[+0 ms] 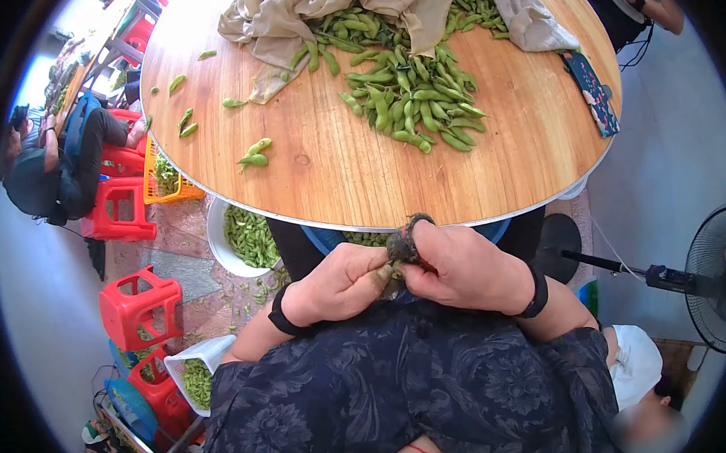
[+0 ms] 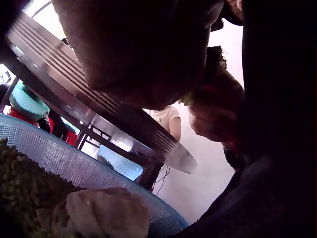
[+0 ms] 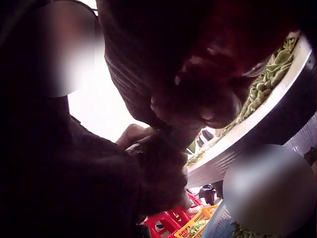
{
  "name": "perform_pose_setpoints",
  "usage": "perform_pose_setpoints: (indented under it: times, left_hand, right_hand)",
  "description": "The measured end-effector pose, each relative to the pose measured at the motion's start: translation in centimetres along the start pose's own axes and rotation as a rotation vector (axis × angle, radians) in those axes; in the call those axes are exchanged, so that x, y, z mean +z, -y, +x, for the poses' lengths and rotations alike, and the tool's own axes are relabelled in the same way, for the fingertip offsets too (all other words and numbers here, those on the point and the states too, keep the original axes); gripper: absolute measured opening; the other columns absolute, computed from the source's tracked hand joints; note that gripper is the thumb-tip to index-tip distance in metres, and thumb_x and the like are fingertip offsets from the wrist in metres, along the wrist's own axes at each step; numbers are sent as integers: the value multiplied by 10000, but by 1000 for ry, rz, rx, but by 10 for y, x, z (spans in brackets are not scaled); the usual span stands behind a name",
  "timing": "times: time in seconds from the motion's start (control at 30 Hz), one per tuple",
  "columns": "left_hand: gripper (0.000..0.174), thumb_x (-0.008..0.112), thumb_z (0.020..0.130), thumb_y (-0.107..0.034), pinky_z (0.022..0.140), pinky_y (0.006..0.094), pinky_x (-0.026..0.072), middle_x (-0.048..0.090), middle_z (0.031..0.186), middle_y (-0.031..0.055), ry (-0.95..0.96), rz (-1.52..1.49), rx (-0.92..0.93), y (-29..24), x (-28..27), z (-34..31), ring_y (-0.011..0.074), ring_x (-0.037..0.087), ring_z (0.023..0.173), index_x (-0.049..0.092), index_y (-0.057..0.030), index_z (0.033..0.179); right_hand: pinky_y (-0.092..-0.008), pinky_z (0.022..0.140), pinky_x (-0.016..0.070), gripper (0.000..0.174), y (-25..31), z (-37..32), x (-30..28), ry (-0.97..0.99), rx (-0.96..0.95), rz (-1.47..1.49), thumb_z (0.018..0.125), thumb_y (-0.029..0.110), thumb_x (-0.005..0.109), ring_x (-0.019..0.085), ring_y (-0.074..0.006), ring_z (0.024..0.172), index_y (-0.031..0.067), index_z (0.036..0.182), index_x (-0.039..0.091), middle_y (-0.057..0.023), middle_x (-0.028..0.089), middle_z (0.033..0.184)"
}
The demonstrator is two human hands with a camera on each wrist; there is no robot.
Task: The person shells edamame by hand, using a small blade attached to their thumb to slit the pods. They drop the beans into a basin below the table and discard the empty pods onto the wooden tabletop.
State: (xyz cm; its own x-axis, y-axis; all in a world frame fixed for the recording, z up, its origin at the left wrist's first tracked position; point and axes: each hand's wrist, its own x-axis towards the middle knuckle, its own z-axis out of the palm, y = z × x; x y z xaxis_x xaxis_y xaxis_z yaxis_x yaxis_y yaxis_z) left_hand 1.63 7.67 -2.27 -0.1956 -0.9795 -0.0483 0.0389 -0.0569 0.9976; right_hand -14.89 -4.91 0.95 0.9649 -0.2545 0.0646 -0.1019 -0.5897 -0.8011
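Note:
In the head view my left hand (image 1: 340, 280) and right hand (image 1: 470, 268) meet just in front of the table's near edge, fingertips together. Between them they pinch a soybean pod (image 1: 397, 270), mostly hidden by the fingers; only a small greenish part shows. A dark, worn cover (image 1: 403, 243) wraps a finger of the right hand. Beyond the hands, a heap of green soybean pods (image 1: 417, 107) lies on the round wooden table (image 1: 324, 184). Both wrist views are dark, with the left hand (image 2: 138, 49) and right hand (image 3: 198, 84) in shadow.
Below the table edge stands a blue basket (image 2: 99, 163) of shelled beans with a cloth on them. A white bucket (image 1: 217, 235) of pods is to its left. Beige cloth (image 1: 266, 24) and a phone-like patterned case (image 1: 591, 95) lie on the table. Red stools (image 1: 141, 306) and a fan (image 1: 709, 274) stand around.

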Motion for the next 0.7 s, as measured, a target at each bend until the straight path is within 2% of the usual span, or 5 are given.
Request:
perform_pose_setpoints:
  times: [0.27, 0.37, 0.43, 0.57, 0.7]
  left_hand:
    - [156, 524, 810, -65, 462, 372, 374, 465, 566, 161, -158, 415, 119, -2, -13, -19, 352, 485, 500, 478, -10, 671]
    - [164, 538, 859, -78, 463, 303, 397, 539, 559, 73, -481, 345, -113, -1, -36, -64, 169, 534, 500, 560, 5, 720]
    - [162, 561, 884, -95, 468, 279, 400, 560, 570, 70, -699, 450, -272, 6, -58, -95, 91, 549, 532, 579, 13, 764]
    - [178, 605, 874, -137, 514, 347, 425, 575, 628, 143, -977, 1101, -467, 29, -85, -136, 216, 582, 551, 540, 13, 802]
    - [119, 594, 880, -111, 563, 332, 454, 610, 690, 135, -1038, 816, -224, 20, -70, -117, 226, 601, 606, 593, 7, 894]
  right_hand:
    - [-417, 495, 449, 243, -8, 6, 12, 33, 6, -128, 774, 116, 627, 571, -368, 579, 7, 824, 415, -184, 520, 627]
    - [-433, 506, 466, 259, 0, 5, -7, 149, -28, -229, 796, 148, 637, 573, -376, 594, 22, 854, 419, -194, 516, 617]
    - [-437, 511, 467, 253, 7, 11, -24, 297, 165, -328, 805, 164, 636, 573, -375, 601, 31, 858, 428, -194, 522, 630]
    - [-444, 567, 478, 178, -17, 33, -33, -177, 79, -552, 827, 128, 588, 576, -385, 650, 28, 884, 451, -200, 542, 705]
    - [-445, 600, 479, 169, -38, 54, -31, -218, 110, -592, 822, 103, 575, 577, -382, 690, 15, 892, 449, -217, 542, 757]
